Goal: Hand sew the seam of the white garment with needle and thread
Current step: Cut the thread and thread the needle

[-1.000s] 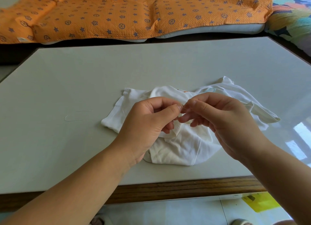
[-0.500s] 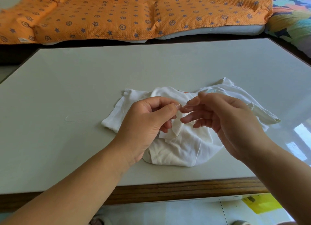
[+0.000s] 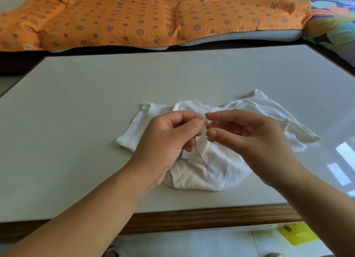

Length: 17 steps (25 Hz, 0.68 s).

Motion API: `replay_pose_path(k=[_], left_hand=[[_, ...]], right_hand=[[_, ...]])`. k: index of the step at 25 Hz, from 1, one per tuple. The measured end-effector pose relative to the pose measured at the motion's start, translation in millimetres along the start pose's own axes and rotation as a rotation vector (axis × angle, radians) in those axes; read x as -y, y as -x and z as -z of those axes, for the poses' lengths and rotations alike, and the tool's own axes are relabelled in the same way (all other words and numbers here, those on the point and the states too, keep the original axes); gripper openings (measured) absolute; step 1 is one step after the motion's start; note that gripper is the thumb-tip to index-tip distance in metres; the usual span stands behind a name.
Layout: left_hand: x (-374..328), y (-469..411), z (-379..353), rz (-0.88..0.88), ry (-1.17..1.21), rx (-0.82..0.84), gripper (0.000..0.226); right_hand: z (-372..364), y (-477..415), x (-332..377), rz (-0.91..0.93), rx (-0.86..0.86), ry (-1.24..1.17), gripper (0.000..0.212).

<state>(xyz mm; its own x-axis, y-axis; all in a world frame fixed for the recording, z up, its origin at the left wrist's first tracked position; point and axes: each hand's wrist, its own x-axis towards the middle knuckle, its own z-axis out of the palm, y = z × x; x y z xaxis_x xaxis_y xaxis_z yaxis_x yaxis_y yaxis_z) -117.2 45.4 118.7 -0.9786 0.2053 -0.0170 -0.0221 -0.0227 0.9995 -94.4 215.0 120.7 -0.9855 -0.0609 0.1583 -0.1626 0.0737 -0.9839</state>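
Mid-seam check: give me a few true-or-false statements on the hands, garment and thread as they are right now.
1. The garment lies on the table. True.
2. The left hand pinches a fold of the garment. True.
3. The right hand rests flat on the table. False: it is held up over the garment, fingertips close to the left hand's.
4. The orange blanket covers the garment. False: it lies beyond the table's far edge.
5. A thin thread shows between the hands. True.
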Motion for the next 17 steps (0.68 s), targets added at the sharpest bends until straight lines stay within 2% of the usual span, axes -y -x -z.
replay_pose_path(k=[2, 8, 17], left_hand=[[-0.3, 0.2, -0.4, -0.002, 0.003, -0.002, 0.012], [-1.4, -0.8, -1.5, -0.013, 0.031, -0.064, 0.011], [-1.6, 0.1, -1.3, -0.053, -0.005, -0.077, 0.01]], right_hand=[[-0.5, 0.4, 0.3, -0.011, -0.01, -0.002, 0.032], [3.1, -0.8, -0.4, -0.081, 0.115, -0.063, 0.043], [-0.7, -2.1, 2.7, -0.087, 0.019, -0.002, 0.026]])
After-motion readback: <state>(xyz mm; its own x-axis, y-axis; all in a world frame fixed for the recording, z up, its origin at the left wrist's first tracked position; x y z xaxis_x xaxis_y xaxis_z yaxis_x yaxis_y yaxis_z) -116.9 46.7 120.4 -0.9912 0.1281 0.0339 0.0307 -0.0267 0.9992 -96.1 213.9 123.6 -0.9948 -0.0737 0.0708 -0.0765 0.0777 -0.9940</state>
